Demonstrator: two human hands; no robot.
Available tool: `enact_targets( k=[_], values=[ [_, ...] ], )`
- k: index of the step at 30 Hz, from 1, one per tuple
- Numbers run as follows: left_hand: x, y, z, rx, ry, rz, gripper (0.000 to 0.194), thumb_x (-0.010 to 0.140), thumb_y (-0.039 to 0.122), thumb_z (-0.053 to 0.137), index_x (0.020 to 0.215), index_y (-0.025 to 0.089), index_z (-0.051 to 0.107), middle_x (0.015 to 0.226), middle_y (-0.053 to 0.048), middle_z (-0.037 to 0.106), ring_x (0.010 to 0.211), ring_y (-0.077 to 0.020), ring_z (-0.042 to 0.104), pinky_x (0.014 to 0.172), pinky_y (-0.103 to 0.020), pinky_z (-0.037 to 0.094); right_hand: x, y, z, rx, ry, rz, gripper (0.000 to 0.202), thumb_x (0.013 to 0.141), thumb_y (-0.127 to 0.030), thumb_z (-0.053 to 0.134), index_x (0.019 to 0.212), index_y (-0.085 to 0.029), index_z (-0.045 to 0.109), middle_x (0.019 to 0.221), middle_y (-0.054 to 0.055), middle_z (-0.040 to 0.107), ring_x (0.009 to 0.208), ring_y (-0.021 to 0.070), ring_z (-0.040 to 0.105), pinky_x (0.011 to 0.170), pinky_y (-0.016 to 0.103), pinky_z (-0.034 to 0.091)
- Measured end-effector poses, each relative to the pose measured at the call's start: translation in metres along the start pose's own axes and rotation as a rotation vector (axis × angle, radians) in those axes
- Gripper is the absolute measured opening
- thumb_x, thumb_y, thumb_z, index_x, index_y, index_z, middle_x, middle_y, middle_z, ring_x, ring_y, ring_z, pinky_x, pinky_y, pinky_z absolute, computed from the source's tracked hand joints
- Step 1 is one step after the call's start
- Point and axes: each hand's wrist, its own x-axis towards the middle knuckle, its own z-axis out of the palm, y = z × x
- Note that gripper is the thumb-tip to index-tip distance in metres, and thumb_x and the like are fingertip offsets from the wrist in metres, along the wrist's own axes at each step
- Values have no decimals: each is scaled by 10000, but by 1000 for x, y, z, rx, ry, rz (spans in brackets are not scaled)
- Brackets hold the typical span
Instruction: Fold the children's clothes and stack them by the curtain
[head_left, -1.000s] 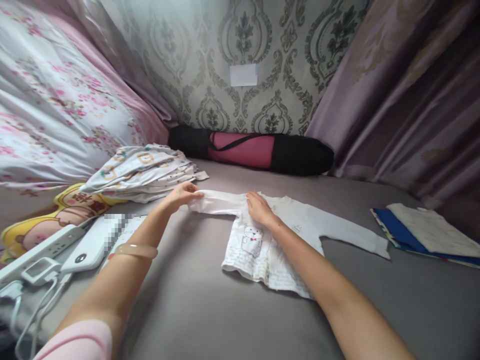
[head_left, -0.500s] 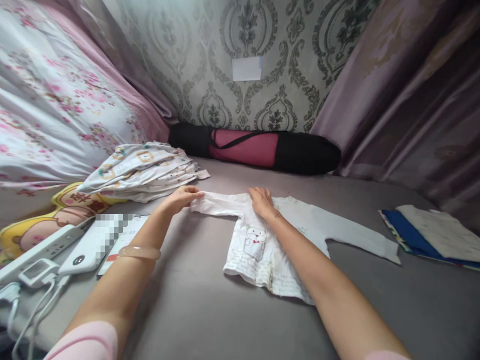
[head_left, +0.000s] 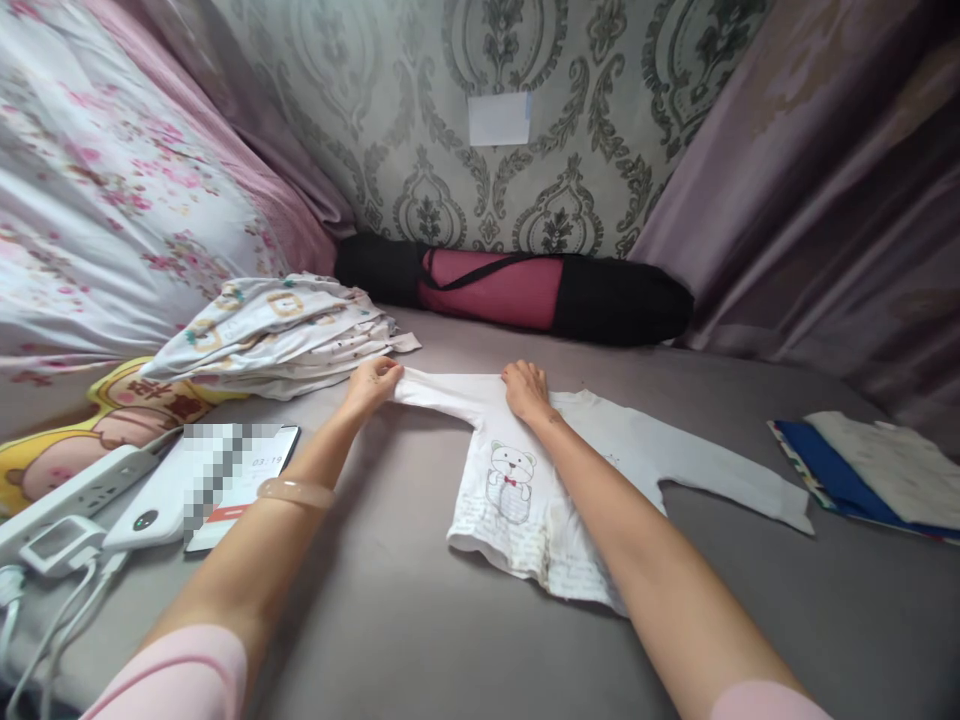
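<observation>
A small white long-sleeved shirt [head_left: 514,480] with a bear print lies spread on the grey surface [head_left: 405,610]. My left hand [head_left: 375,384] pinches the cuff of its left-side sleeve, which is drawn out straight. On the shoulder at the inner end of that sleeve is my right hand [head_left: 526,390], its fingers curled and closed on the fabric. The other sleeve stretches out to the right, untouched. My right forearm hides part of the shirt's front.
Crumpled patterned cloths [head_left: 292,330] and a yellow cushion [head_left: 127,415] lie left. Nearer are a power strip [head_left: 90,490], a white device [head_left: 169,490] and a phone [head_left: 259,470]. A black and pink bag [head_left: 487,290] lies behind; folded cloths [head_left: 877,470] are right.
My left hand has pulled the sleeve a little up and back, and the sleeve is straighter. My right hand's fingers, spread flatter before, have curled in on the shoulder. The view has shifted slightly.
</observation>
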Motion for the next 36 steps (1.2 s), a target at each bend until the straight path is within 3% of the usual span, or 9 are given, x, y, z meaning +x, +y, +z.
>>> enact_targets(
  k=[3, 9, 14, 17, 21, 24, 26, 30, 36],
  values=[
    [9, -4, 4, 216, 60, 146, 343, 804, 412, 516, 969, 170, 693, 885, -66, 692, 865, -218, 599, 718, -248, 388, 0, -2, 2, -22, 20, 12, 343, 996, -205, 276, 1088, -161, 603, 1143, 139, 583, 1061, 256, 466, 884, 363, 289],
    [14, -13, 6, 506, -16, 281, 363, 897, 463, 428, 1045, 221, 656, 1025, -96, 691, 965, -273, 622, 727, -277, 409, 3, 0, 8, -55, 12, -10, 305, 1009, -252, 297, 1091, -181, 582, 1124, 121, 581, 1042, 248, 455, 865, 356, 286],
    [17, -18, 13, 575, 27, 67, 471, 895, 546, 430, 1170, 190, 571, 1071, -145, 685, 1018, -303, 623, 818, -344, 456, 9, 2, 16, -47, 100, 95, 246, 987, -308, 405, 1070, -169, 590, 1117, 117, 583, 1026, 252, 468, 848, 357, 308],
    [19, -16, 15, 560, 32, -35, 492, 869, 584, 449, 1117, 186, 599, 1115, -147, 674, 1056, -305, 615, 847, -354, 470, 9, -4, 12, -120, 151, 51, 238, 975, -207, 389, 1044, -153, 611, 1120, 134, 579, 1044, 265, 463, 855, 377, 312],
    [17, -9, 16, 550, 8, -78, 491, 876, 573, 422, 1126, 186, 593, 1140, -153, 665, 1079, -317, 609, 857, -379, 474, -3, -22, -1, -132, 75, -19, 356, 938, -64, 296, 1041, -155, 624, 1096, 131, 609, 1018, 248, 500, 846, 357, 339],
    [14, -7, 17, 562, 2, -86, 457, 898, 530, 393, 1129, 185, 583, 1145, -157, 662, 1078, -320, 613, 842, -382, 476, -17, -38, -3, -39, 6, -30, 394, 946, -92, 263, 1101, -153, 620, 1157, 126, 619, 1077, 235, 511, 899, 336, 346],
    [12, -8, 18, 587, 4, -57, 430, 923, 495, 358, 1116, 181, 578, 1125, -158, 668, 1065, -316, 621, 828, -375, 477, -26, -47, 1, 36, -54, -42, 408, 973, -189, 264, 1240, -114, 563, 1316, 137, 553, 1231, 242, 439, 1002, 340, 300],
    [8, -14, 13, 667, 45, 91, 409, 967, 456, 291, 1131, 181, 546, 1068, -147, 686, 1020, -295, 644, 817, -358, 473, -34, -53, 13, 133, -161, -23, 605, 987, -383, 230, 1478, -30, 273, 1562, 135, 243, 1446, 245, 121, 1149, 387, 73],
    [15, -17, 10, 766, -4, 87, 405, 978, 455, 286, 1135, 179, 538, 1080, -145, 682, 1015, -294, 645, 822, -367, 473, -34, -53, 15, 102, -136, 42, 608, 965, -465, 264, 1495, -169, 299, 1588, 114, 162, 1454, 291, 76, 1143, 445, -5]
  ],
)
